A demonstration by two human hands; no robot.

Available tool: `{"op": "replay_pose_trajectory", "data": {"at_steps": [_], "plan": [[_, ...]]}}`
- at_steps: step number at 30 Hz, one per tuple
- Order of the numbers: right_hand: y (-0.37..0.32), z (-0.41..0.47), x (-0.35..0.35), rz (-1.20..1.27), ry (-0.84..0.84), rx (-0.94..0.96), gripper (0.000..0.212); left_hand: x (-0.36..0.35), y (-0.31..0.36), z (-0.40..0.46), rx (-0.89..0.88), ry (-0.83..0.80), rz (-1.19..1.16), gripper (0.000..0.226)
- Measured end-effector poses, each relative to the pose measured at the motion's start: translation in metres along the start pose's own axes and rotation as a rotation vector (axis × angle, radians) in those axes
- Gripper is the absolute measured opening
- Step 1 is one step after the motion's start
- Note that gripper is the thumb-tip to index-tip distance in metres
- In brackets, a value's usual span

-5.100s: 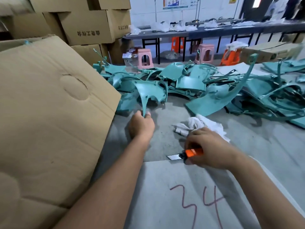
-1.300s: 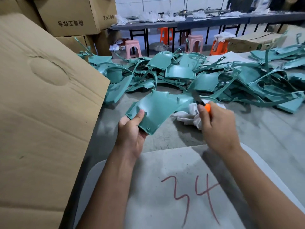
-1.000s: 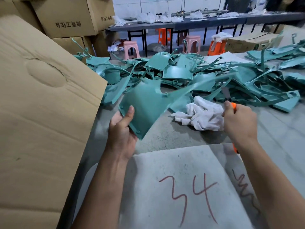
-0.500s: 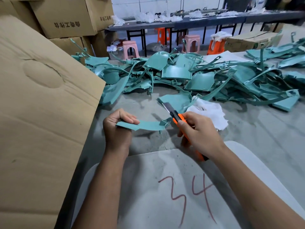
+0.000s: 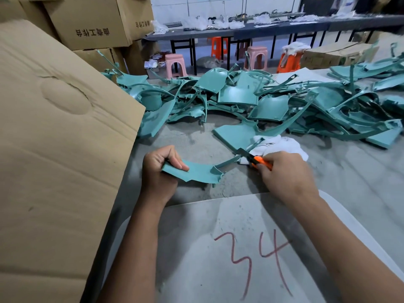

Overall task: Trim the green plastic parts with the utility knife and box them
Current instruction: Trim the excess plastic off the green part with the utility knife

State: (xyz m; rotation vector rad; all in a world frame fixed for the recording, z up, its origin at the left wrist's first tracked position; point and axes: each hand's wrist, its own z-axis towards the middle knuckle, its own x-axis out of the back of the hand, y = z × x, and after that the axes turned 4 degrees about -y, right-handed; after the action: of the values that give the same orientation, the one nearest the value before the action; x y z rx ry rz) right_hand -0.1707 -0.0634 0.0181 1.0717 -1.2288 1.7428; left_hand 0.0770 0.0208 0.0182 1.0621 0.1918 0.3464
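Head view: left hand (image 5: 160,171) grips one end of a flat green plastic part (image 5: 196,172), fingers curled over its top, thumb underneath, holding it just above the table (image 5: 360,182). Right hand (image 5: 286,177) is closed around an orange utility knife (image 5: 254,159), blade out against the part's thin curved arm. White rag (image 5: 282,146) just behind the knife. Pile of green parts (image 5: 251,99) farther behind the rag. Cardboard flap (image 5: 59,136) left of the left hand.
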Motion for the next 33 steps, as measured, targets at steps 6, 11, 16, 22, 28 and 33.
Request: {"op": "replay_pose_trajectory", "data": {"at_steps": [6,11,16,22,28,33], "plan": [[-0.027,-0.016,-0.007,0.212,0.04,0.424,0.014,0.0,0.001,0.0,0.012,-0.003,0.012,0.026],[-0.022,-0.007,-0.011,0.123,-0.026,0.422,0.014,0.003,-0.002,-0.001,0.008,-0.058,0.034,0.034],[-0.022,-0.007,-0.011,0.111,-0.071,0.427,0.011,0.004,-0.006,0.0,0.019,-0.089,0.082,0.028],[-0.021,-0.007,-0.012,0.077,-0.02,0.405,0.012,0.006,-0.005,-0.001,0.034,-0.143,0.082,0.027],[-0.015,-0.003,-0.007,0.146,-0.145,0.405,0.014,0.014,-0.005,-0.001,0.062,-0.141,0.004,0.039],[-0.013,-0.003,-0.015,0.059,0.084,0.273,0.017,0.013,-0.001,-0.002,0.081,-0.126,0.001,0.033]]}}
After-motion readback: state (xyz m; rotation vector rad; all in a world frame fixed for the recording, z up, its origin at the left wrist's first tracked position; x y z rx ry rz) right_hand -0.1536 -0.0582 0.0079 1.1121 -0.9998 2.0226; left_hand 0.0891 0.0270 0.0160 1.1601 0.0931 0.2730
